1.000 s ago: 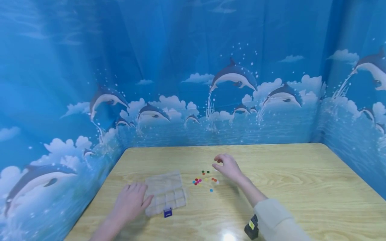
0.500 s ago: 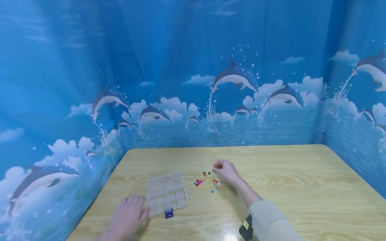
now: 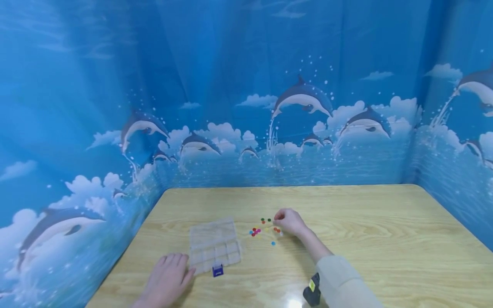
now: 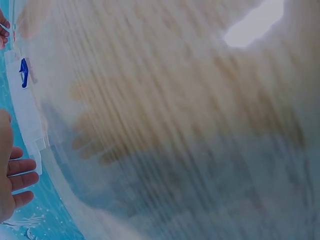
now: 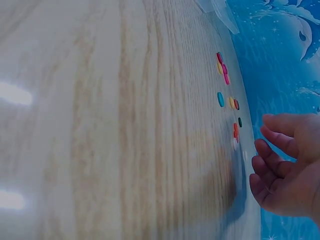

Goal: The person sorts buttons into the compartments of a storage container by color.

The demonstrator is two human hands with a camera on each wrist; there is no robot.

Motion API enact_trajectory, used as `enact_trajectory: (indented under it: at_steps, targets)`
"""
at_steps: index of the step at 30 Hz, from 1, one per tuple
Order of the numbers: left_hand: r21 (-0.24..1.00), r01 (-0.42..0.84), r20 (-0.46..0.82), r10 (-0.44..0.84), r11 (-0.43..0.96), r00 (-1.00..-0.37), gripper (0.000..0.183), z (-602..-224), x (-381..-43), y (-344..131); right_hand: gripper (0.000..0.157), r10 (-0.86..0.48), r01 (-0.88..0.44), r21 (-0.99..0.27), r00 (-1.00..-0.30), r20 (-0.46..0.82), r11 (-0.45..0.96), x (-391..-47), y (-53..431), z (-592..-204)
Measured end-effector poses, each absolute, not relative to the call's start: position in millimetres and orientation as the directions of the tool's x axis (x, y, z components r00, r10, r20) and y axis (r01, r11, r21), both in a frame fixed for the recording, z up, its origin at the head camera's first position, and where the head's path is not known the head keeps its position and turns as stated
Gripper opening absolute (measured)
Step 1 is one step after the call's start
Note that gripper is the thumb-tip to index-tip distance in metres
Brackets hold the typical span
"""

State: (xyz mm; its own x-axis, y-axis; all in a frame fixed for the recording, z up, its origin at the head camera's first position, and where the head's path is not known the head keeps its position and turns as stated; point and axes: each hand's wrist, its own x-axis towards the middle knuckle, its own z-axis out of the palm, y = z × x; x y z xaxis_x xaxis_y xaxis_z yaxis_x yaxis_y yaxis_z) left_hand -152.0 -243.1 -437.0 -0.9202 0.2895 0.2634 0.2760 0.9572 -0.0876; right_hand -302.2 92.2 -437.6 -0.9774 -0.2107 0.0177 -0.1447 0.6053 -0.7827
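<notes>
My left hand [image 3: 167,276] rests at the near left corner of a clear divided plastic box [image 3: 215,253], fingers straight and thumb by its edge. The box lies with its lid spread away from me and a blue latch [image 3: 217,270] at its front. My right hand [image 3: 290,222] is low over the table, beside small button-like discs; its thumb and forefinger are close together, and whether a disc is between them is hidden. Dark green discs [image 3: 269,220] lie left of its fingertips, orange discs [image 3: 277,230] just below, and a blue disc [image 5: 220,99] nearer me.
Red and pink discs [image 3: 256,232] lie in a cluster between box and right hand. The wooden table [image 3: 366,231] ends at a blue dolphin-printed curtain [image 3: 231,107]. A black device [image 3: 312,291] with a yellow mark sits by the right sleeve [image 3: 343,278].
My right hand has lowered toward the table, its thumb and forefinger drawing together. The left hand has slid from the box's side down to its near corner.
</notes>
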Motion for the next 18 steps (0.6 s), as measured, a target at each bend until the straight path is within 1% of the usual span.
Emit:
enact_trajectory:
  at_steps: [10, 14, 18]
  targets:
    - [-0.058, 0.278, 0.228, 0.284, 0.959, -0.931, 0.041, -437, -150, -237, 0.007, -0.202, -0.127, -0.779, -0.979, 0.001, 0.614, -302, 93, -444]
    - [-0.048, 0.270, 0.204, 0.274, 0.962, -0.940, 0.041, -439, -152, -236, 0.004, -0.196, -0.121, -0.778, -0.981, -0.003, 0.616, -303, 95, -447]
    - [-0.049, 0.257, 0.212, 0.262, 0.965, -0.942, 0.038, -441, -154, -235, 0.004, -0.199, -0.119, -0.773, -0.980, -0.009, 0.623, -303, 96, -448]
